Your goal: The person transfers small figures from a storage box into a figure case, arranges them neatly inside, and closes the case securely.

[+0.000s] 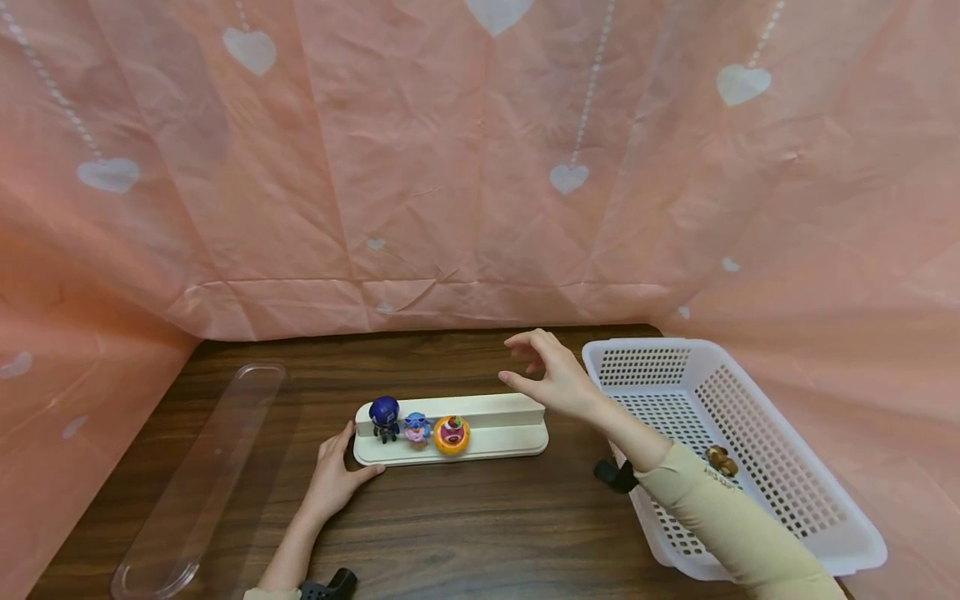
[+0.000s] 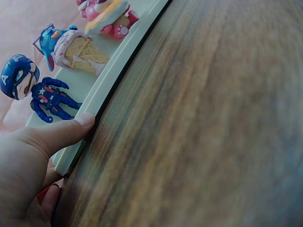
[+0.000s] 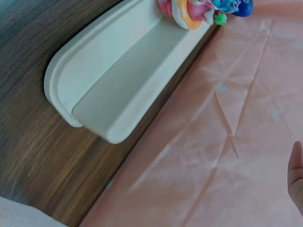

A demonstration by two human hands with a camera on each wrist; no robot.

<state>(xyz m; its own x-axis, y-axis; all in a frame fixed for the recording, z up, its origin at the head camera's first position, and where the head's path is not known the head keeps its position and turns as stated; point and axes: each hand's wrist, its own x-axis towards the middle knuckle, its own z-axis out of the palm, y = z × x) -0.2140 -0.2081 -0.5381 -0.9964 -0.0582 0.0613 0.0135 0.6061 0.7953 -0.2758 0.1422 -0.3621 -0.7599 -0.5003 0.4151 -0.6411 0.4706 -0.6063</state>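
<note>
A cream two-step display stand (image 1: 510, 440) lies on the wooden table. Three small figures are lined up on its left half: a figure in a dark blue helmet (image 1: 384, 413), a blue figure on an ice cream cone (image 2: 78, 51), and a pink figure with an orange ring (image 1: 452, 435). My left hand (image 1: 333, 477) grips the stand's left end, its thumb (image 2: 71, 130) on the front edge and the other fingers round the end. Above the stand's right end, my right hand (image 1: 555, 379) hovers with loosely bent, parted fingers and nothing between them.
To the right stands a white perforated basket (image 1: 757, 450) with a small brown figure (image 1: 722, 460) inside, partly behind the right sleeve. A long transparent cover (image 1: 202, 475) lies on the table at left. Pink cloth (image 1: 450, 167) hangs behind and at both sides.
</note>
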